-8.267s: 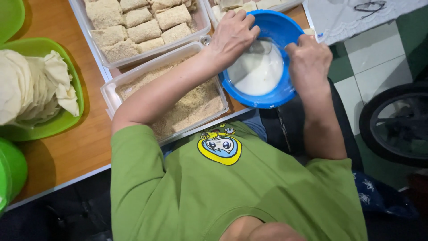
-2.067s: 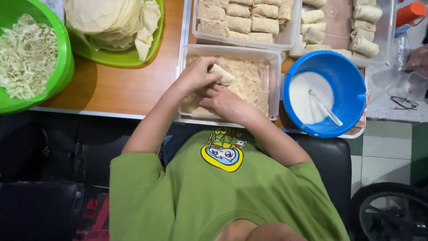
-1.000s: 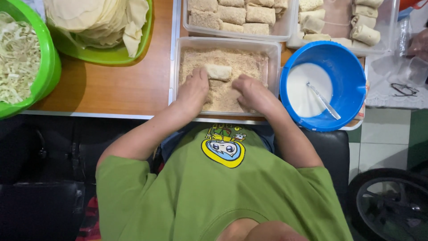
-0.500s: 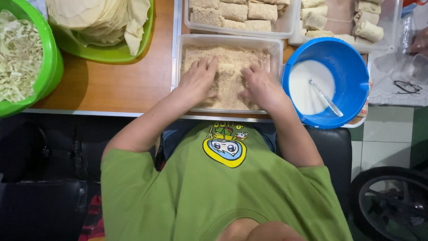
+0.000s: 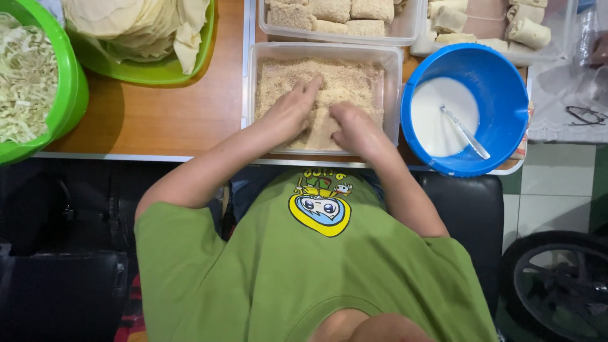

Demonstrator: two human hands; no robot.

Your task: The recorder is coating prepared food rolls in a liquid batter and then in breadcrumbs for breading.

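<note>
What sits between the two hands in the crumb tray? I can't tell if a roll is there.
In the head view, a crumb-coated roll lies between the left hand and right hand, both touching it.

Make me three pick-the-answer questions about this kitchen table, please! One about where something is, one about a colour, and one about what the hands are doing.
1. Where is the spoon?
A. In the blue bowl of white liquid
B. In the crumb tray
C. On the floor

2. What colour is the bowl of shredded cabbage?
A. Red
B. Green
C. Blue

3. What are the left hand and right hand doing?
A. Holding the spoon
B. Resting on the person's lap
C. Pressing a roll into the breadcrumbs in the clear tray

Answers: 1 A, the spoon leans inside the blue bowl. 2 B, its rim is bright green. 3 C, both hands lie in the crumbs around the roll.
</note>
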